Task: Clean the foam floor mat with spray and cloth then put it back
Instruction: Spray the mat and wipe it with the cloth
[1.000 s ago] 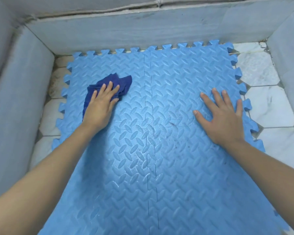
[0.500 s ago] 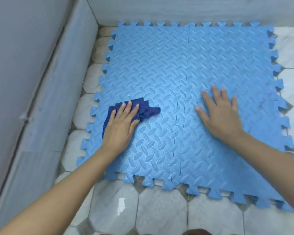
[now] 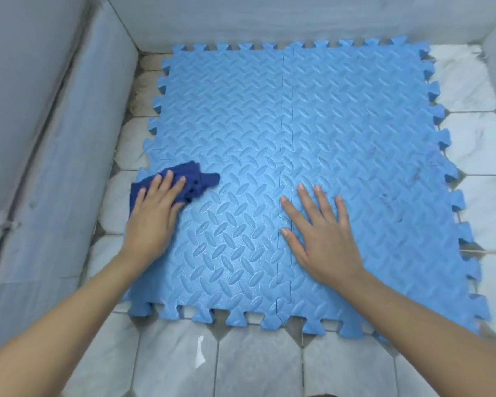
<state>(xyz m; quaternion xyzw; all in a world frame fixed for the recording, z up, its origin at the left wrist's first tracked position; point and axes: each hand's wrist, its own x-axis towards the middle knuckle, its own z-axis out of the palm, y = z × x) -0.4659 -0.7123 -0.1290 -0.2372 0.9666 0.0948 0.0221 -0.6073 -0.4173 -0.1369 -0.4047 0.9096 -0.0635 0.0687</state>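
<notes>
A light blue foam mat [image 3: 341, 116] of interlocking tiles with toothed edges lies flat on the tiled floor. A dark blue cloth [image 3: 196, 179] rests near the mat's left edge, bunched under my left hand [image 3: 152, 216], whose fingers press down on it. My right hand [image 3: 321, 239] lies flat on the mat near its middle seam, palm down, fingers spread, holding nothing. Faint dark marks show on the right part of the mat. No spray bottle is in view.
Grey-white walls [image 3: 55, 138] close in on the left, far side and far right corner. White marble-like floor tiles [image 3: 255, 359] show in front of the mat, to its right [image 3: 476, 138], and in a narrow strip along the left wall.
My left hand has drawn the cloth from the far left part of the mat toward me, to its left edge. My right hand stays flat. The view pulled back, showing the near edge.
</notes>
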